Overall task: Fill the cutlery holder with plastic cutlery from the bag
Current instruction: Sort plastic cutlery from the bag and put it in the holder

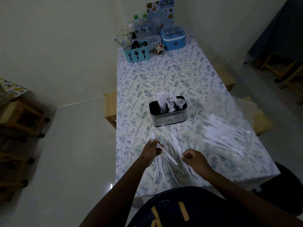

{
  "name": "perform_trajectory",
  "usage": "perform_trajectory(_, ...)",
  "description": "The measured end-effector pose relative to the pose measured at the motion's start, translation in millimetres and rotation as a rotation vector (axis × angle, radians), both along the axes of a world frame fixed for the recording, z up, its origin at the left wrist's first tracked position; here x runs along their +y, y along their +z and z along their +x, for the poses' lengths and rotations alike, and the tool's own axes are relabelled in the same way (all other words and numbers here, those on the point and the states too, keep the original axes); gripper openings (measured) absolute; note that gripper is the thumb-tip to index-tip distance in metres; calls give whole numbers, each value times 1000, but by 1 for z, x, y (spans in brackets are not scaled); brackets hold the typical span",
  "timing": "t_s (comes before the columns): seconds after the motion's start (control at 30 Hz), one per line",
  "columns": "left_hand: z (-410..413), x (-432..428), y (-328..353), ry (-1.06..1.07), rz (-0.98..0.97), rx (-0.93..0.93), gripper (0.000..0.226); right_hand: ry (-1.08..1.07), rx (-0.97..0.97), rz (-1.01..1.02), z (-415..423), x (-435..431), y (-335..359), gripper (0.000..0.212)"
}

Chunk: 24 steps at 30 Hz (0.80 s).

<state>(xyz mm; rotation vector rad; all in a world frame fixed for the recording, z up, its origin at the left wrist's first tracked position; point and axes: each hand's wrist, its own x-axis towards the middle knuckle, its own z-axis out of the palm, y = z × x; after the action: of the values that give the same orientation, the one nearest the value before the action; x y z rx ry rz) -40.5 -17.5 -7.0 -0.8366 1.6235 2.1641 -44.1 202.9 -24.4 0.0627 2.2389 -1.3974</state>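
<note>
Left grip (150,151) clasping plastic fork (153,140), right grip (194,158) pinching utensil (181,149) in cutlery pile (172,158), cutlery holder (168,117) beyond

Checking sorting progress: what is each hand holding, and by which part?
White plastic cutlery, gripped near the heads by the left hand; the right hand pinches the end of another white piece, type unclear.
</note>
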Motion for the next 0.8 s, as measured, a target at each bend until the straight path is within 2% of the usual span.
perform_trajectory(0.17,-8,-2,0,63,55,-69,33,160,42,48,3,-6,5,6)
perform_trajectory(0.47,-7,-1,-1,138,178,-89,50,190,90,93,0,-8,8,6)
perform_trajectory(0.7,-5,-10,-4,8,183,-28,20,218,109,98,-2,-12,8,6)
perform_trajectory(0.8,-7,-13,-4,80,173,-31,20,84,142,154,-3,-8,0,16)
